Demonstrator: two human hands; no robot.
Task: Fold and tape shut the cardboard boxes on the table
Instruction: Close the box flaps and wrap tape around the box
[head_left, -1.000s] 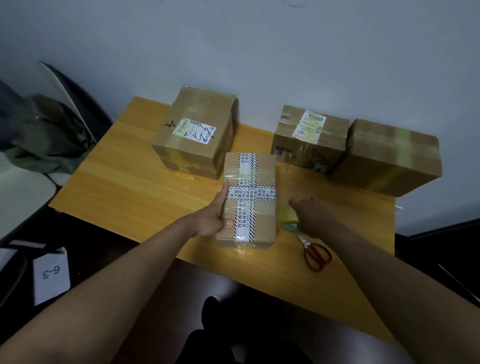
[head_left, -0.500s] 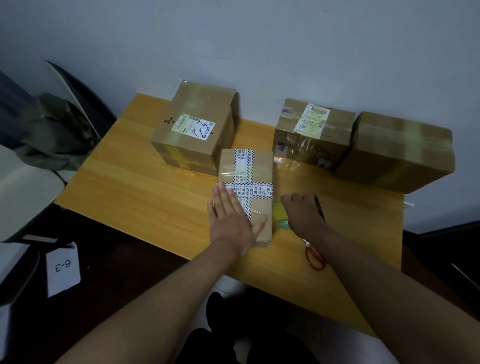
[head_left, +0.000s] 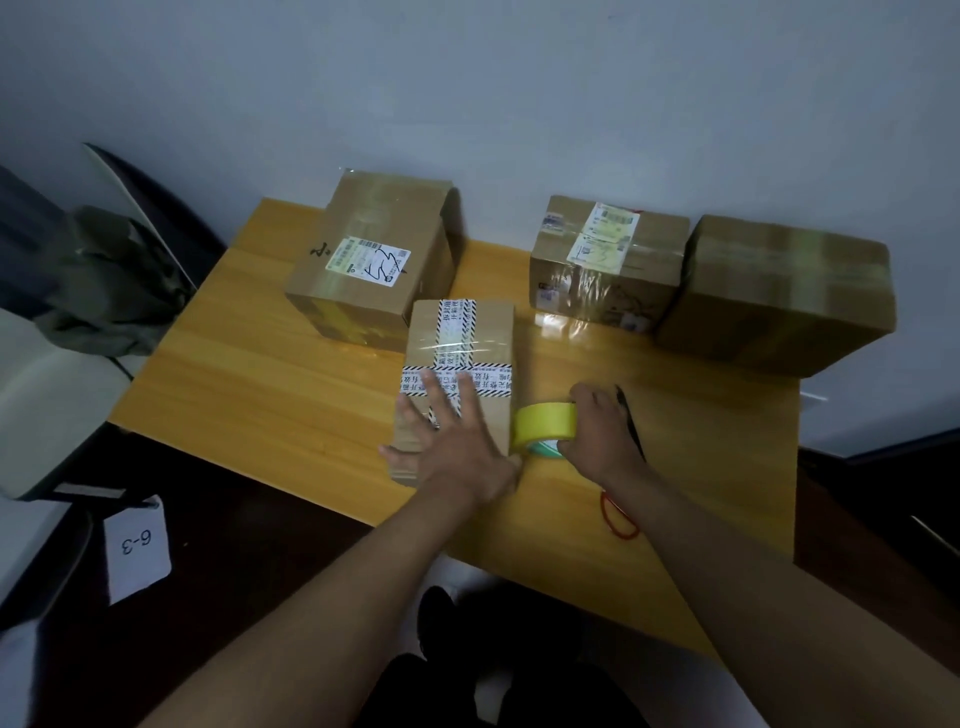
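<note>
While nothing's slipped yet, these are the spots I'd watch, closest first:

left hand (head_left: 457, 441): lying flat with fingers spread on top of the small box (head_left: 457, 387), pressing it down, gripping nothing. If that pressure eases, I reckon the box skids when the tape gets pulled.

right hand (head_left: 597, 436): fingers curled round the yellow tape roll (head_left: 545, 427), held on edge right against the box's right side. Can't see the loose end, so the strip could fold onto itself or go on crooked.

red-handled scissors (head_left: 618, 514): mostly hidden under the right forearm, only a handle loop showing. Easy to knock off the near edge of the wooden table (head_left: 260, 395).

black pen (head_left: 631, 421): just behind the right hand, could roll.

small box: middle of the table, already crossed with striped printed tape, so fresh tape may grab poorly over it.

three bigger boxes (head_left: 374, 260) (head_left: 608, 265) (head_left: 779, 296): along the wall, look sealed already, well apart from the hands.
</note>
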